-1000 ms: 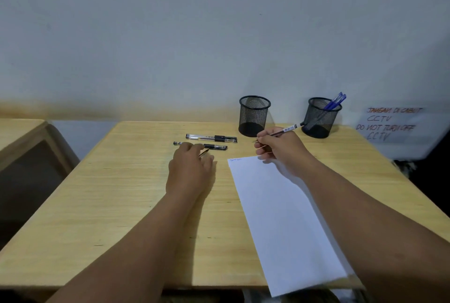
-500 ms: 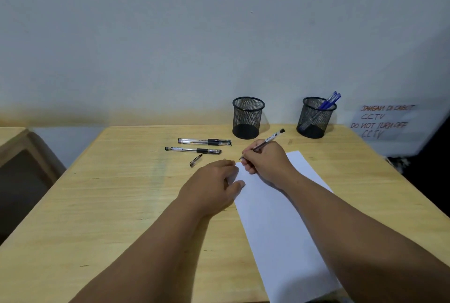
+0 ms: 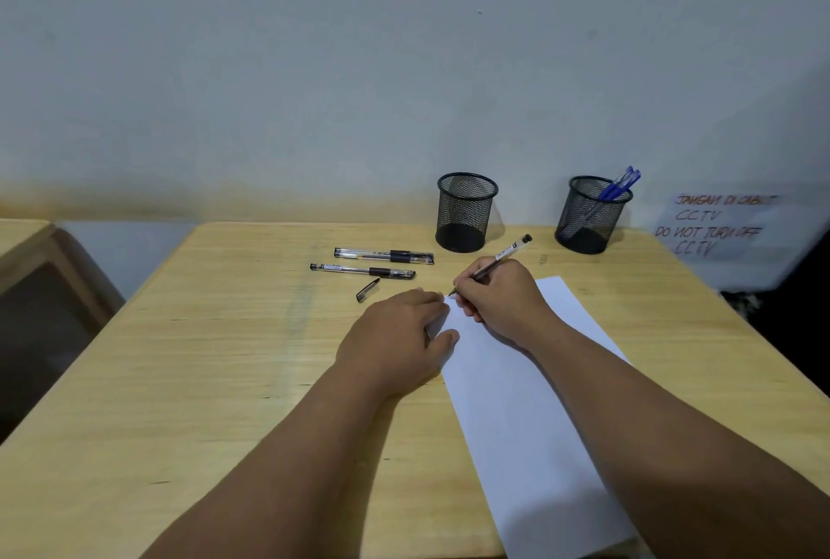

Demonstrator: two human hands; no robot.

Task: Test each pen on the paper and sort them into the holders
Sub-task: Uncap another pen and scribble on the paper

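My right hand (image 3: 498, 298) grips an uncapped black pen (image 3: 507, 254), its tip touching the top left corner of the white paper (image 3: 530, 414). My left hand (image 3: 399, 338) lies flat on the paper's left edge, fingers apart, holding nothing. A loose black pen cap (image 3: 367, 290) lies on the wooden table (image 3: 215, 361) just beyond my left hand. Two black pens (image 3: 384, 255) (image 3: 361, 271) lie side by side farther back. An empty black mesh holder (image 3: 466, 211) stands at the back. To its right, a second mesh holder (image 3: 592, 213) holds blue pens (image 3: 619, 184).
A white wall runs right behind the table. A handwritten CCTV sign (image 3: 718, 224) leans at the back right. Another wooden desk (image 3: 40, 271) stands to the left, with a gap between. The paper's near end overhangs the table's front edge.
My left hand left the pen cap on the table and moved right onto the paper's edge. My right hand brought the pen's tip down to the paper's corner.
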